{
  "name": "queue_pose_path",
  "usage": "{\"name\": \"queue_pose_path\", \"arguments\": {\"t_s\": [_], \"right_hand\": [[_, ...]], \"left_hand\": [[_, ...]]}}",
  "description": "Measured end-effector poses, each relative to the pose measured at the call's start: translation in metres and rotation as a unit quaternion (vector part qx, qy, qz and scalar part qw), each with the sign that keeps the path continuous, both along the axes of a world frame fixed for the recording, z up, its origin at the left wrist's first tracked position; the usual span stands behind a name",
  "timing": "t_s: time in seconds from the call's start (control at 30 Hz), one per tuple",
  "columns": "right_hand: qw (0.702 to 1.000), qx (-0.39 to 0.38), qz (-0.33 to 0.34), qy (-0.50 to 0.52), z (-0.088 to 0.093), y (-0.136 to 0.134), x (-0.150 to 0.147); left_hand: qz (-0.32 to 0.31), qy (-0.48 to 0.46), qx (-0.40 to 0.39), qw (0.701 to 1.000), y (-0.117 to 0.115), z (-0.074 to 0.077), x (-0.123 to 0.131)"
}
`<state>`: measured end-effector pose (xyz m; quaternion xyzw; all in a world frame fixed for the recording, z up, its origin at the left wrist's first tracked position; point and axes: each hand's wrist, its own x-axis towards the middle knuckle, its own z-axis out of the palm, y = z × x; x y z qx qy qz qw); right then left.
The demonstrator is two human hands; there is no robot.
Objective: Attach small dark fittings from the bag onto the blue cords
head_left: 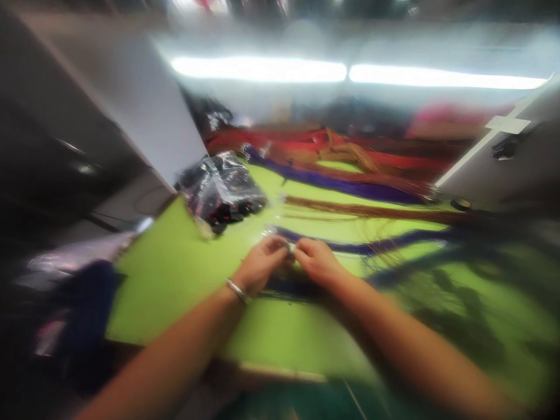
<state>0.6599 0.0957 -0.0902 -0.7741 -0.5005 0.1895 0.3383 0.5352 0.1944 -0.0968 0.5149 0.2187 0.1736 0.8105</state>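
The picture is blurred by motion. My left hand, with a metal bangle at the wrist, and my right hand meet fingertip to fingertip over a green table. Both pinch the end of a dark blue bundle of hair-like strands that runs off to the right. A small pale thing sits between the fingertips; I cannot make out what it is.
A clear plastic bag of dark items lies at the table's far left. Long strand bundles in purple, brown and red stretch across the back. Dark strands pile at the right. A white panel rises on the left.
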Motion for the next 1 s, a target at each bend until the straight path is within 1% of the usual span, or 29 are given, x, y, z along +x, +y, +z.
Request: {"name": "queue_pose_path", "arguments": {"t_s": [0.1,0.23,0.37,0.43,0.5,0.57,0.63,0.7,0.77,0.87,0.93,1.0], "right_hand": [[1.000,-0.004,0.006,0.005,-0.001,0.001,0.000],[1.000,-0.001,0.000,-0.019,-0.005,0.001,-0.002],[1.000,0.010,0.016,0.001,-0.003,0.000,-0.003],[0.999,0.003,0.026,0.024,0.003,0.001,0.000],[0.998,-0.023,0.041,0.034,0.012,0.005,0.009],[0.998,-0.050,0.046,0.000,0.023,0.015,0.023],[0.994,-0.064,0.015,-0.084,0.030,0.028,0.040],[0.982,-0.084,-0.028,-0.168,0.032,0.044,0.055],[0.967,-0.125,-0.060,-0.212,0.027,0.060,0.065],[0.954,-0.169,-0.084,-0.232,0.013,0.079,0.070],[0.952,-0.170,-0.086,-0.240,0.007,0.085,0.069],[0.954,-0.158,-0.081,-0.243,0.008,0.085,0.069]], "left_hand": [[-0.003,0.000,0.022,1.000,0.001,-0.005,-0.001],[0.004,0.017,0.066,0.998,0.000,-0.010,0.001],[0.013,0.019,0.037,0.999,-0.001,-0.007,0.002],[0.018,0.012,0.020,1.000,-0.001,-0.002,0.003],[0.031,0.008,0.001,0.999,-0.001,0.003,0.004],[0.047,0.011,-0.026,0.999,-0.001,0.008,0.004],[0.052,0.019,-0.047,0.997,0.000,0.011,0.004],[0.046,0.023,-0.057,0.997,0.000,0.011,0.003],[0.041,0.019,-0.064,0.997,0.001,0.011,0.002],[0.042,0.014,-0.076,0.996,0.001,0.010,0.001],[0.042,0.016,-0.080,0.996,0.000,0.011,0.001],[0.040,0.020,-0.080,0.996,0.000,0.012,0.001]]}}
